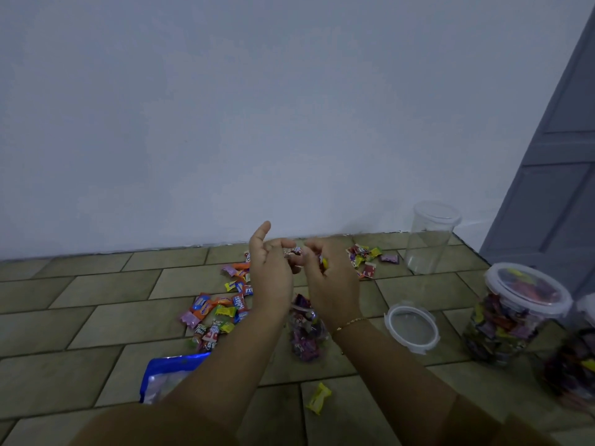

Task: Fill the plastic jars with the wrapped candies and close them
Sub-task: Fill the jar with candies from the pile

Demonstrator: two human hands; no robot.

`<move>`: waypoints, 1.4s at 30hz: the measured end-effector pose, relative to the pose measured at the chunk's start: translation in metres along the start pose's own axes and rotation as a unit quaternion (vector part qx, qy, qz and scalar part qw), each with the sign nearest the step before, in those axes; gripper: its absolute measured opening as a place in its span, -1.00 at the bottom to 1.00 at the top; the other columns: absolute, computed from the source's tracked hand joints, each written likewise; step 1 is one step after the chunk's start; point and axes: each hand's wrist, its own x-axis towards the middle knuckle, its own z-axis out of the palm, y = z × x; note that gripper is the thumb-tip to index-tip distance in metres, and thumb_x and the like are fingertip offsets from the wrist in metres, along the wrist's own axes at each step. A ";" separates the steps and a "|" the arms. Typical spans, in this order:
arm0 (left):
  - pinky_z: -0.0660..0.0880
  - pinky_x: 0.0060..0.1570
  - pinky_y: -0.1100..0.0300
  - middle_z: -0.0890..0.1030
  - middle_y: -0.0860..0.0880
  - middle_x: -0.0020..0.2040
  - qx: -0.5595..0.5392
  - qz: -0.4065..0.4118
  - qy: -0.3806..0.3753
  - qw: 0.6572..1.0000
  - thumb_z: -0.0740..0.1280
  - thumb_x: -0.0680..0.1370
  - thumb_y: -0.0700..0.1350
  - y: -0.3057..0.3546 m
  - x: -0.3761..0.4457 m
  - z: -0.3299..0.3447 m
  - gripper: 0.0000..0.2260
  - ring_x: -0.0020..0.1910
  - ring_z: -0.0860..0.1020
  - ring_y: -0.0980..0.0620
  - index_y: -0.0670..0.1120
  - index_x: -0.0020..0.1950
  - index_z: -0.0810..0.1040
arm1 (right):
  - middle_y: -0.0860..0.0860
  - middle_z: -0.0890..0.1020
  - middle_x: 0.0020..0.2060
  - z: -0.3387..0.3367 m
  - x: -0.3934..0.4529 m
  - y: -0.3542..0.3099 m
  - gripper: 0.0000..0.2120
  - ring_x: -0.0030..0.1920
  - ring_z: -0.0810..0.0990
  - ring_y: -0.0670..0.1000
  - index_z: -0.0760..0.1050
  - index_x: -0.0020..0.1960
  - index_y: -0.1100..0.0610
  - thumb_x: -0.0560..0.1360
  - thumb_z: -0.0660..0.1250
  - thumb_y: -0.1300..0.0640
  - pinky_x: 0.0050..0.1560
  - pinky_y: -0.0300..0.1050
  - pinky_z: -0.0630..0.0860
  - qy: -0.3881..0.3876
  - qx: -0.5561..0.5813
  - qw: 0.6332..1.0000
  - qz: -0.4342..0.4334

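Note:
Both my hands are raised over an open clear jar that is partly filled with wrapped candies. My left hand pinches a small wrapped candy at its fingertips, with one finger pointing up. Close beside it, my right hand is curled round a few candies, and a yellow one shows between the fingers. The jar's lid lies flat on the floor to the right. Loose wrapped candies are scattered left of the jar, with more candies near the wall. An empty jar stands upright at the back right.
A closed jar full of candies stands at the right, and another filled jar is cut off by the frame edge. A blue candy bag lies near my left forearm. One yellow candy lies in front. A grey door rises on the right.

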 end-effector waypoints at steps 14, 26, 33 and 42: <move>0.51 -0.11 0.19 0.59 0.13 0.09 -0.031 -0.003 -0.044 0.999 0.14 0.61 -0.21 0.006 -0.004 -0.001 -0.58 -0.19 0.64 0.06 0.17 0.40 0.25 | -0.17 0.62 -0.05 0.000 -0.008 0.003 -0.48 0.02 0.55 -0.18 0.60 0.09 0.06 0.53 -0.01 -0.21 -0.03 -0.33 0.45 0.034 0.057 0.997 -0.039; 0.18 0.41 -0.09 0.63 -0.07 0.15 -0.126 -0.083 -0.069 0.986 -0.03 0.63 0.01 0.002 0.018 -0.010 -0.62 -0.08 0.65 -0.21 0.01 0.44 0.28 | 0.05 0.63 -0.09 -0.017 0.004 0.011 -0.71 0.01 0.61 -0.02 0.51 0.02 0.02 0.58 0.09 -0.10 0.11 -0.14 0.53 0.120 0.293 0.942 0.107; 0.46 0.00 0.19 0.67 -0.02 -0.10 0.006 -0.099 -0.037 0.994 0.11 0.62 -0.09 -0.016 0.059 -0.015 -0.77 -0.36 0.62 0.02 -0.05 0.20 0.47 | 0.07 0.49 -0.26 -0.024 0.035 0.066 -0.75 -0.24 0.43 -0.02 0.49 -0.11 0.18 0.61 0.15 0.07 -0.30 -0.36 0.34 0.086 0.094 0.978 0.167; 0.41 -0.19 0.23 0.56 -0.02 0.12 0.364 -0.051 -0.160 0.916 0.21 0.60 -0.12 -0.079 0.097 -0.012 -0.74 -0.14 0.48 0.17 -0.08 0.28 0.47 | 0.11 0.44 0.24 -0.007 0.055 0.137 -0.68 0.28 0.33 0.12 0.44 0.24 0.16 0.57 0.17 0.02 0.34 0.03 0.25 -0.161 -0.300 0.925 0.166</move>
